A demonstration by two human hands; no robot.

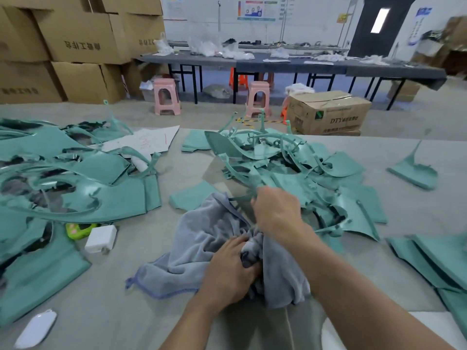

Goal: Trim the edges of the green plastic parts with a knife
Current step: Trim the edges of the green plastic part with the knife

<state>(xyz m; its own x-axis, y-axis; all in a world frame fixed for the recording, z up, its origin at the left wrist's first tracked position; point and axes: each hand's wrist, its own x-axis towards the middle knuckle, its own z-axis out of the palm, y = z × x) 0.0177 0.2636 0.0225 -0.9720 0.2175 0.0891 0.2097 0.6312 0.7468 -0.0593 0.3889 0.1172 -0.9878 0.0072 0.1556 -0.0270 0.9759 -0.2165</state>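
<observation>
A long green plastic part (228, 157) with a clear pane reaches from the table's middle toward me, over a grey-blue cloth (194, 238). My right hand (276, 210) grips the near end of this part, fingers curled round its thin green rim. My left hand (233, 269) clutches bunched folds of the cloth just below it. No knife shows in either hand. A heap of green parts (298, 160) lies behind my right hand, and a larger heap (75, 183) covers the table's left side.
A white charger block (101, 239) and a bright green toy-like item (78, 229) lie left of the cloth. A white oval object (38, 328) sits near the front left edge. More green pieces (434, 261) stack at right. Cardboard boxes (328, 113) and pink stools (166, 96) stand beyond.
</observation>
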